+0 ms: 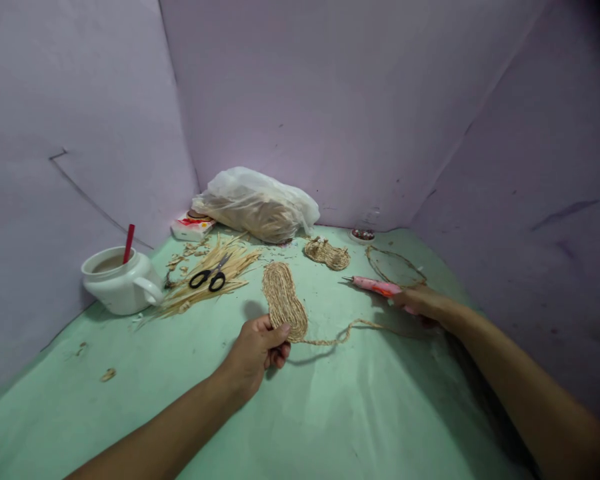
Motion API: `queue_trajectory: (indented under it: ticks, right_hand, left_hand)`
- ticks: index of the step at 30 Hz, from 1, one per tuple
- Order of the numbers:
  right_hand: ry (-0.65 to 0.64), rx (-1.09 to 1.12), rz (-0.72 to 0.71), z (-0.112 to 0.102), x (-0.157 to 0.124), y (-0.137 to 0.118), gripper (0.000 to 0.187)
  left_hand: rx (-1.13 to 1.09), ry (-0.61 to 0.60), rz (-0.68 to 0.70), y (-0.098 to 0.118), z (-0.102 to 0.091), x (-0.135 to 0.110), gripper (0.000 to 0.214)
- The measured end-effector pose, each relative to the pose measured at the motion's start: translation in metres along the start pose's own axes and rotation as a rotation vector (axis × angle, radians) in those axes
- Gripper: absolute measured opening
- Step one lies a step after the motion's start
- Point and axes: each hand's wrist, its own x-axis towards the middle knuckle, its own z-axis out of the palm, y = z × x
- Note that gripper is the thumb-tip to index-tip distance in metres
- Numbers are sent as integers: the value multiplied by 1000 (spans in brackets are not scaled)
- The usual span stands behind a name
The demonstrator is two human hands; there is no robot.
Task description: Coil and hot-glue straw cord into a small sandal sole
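My left hand (263, 347) pinches the lower end of a small sole-shaped piece of coiled straw braid (284, 300), thumb on top. From that end a loose tail of braided cord (347, 331) trails right across the table toward my other hand. My right hand (420, 303) is closed around the back part of a pink glue gun (375, 285), whose metal nozzle points left; the fingers are partly hidden. Beyond the glue gun lies a second braided straw piece (330, 255) with small pale decorations on its far end. A loop of cord (397, 263) rests behind my right hand.
Black-handled scissors (215, 277) lie on loose straw strips (180, 303) at left. Beside them stands a white cup (125, 290) with a red stick (129, 243). A plastic bag of straw (260, 207), a small box (193, 228) and a little dish (363, 237) sit near the walls.
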Motion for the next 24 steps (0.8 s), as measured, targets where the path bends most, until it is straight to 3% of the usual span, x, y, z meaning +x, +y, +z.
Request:
queue_trajectory:
  ticks: [4, 7, 10, 14, 19, 24]
  right_hand:
    - [35, 300, 88, -7, -15, -20, 16]
    - [79, 476, 50, -8, -38, -35, 32]
    - [93, 692, -32, 3, -65, -45, 41]
    - [-2, 937, -163, 28, -96, -49, 40]
    - [-65, 974, -196, 51, -114, -41, 34]
    - [-57, 744, -233, 64, -126, -32, 29]
  left_hand:
    - [-4, 1, 7, 0, 1, -1, 37]
    - [-7, 3, 5, 0, 1, -2, 35]
    - [-17, 14, 8, 0, 0, -2, 34]
    - [-33, 31, 27, 2, -2, 0, 33]
    - [-60, 45, 38, 4, -4, 2, 35]
    - [-105, 65, 46, 4, -5, 3, 34]
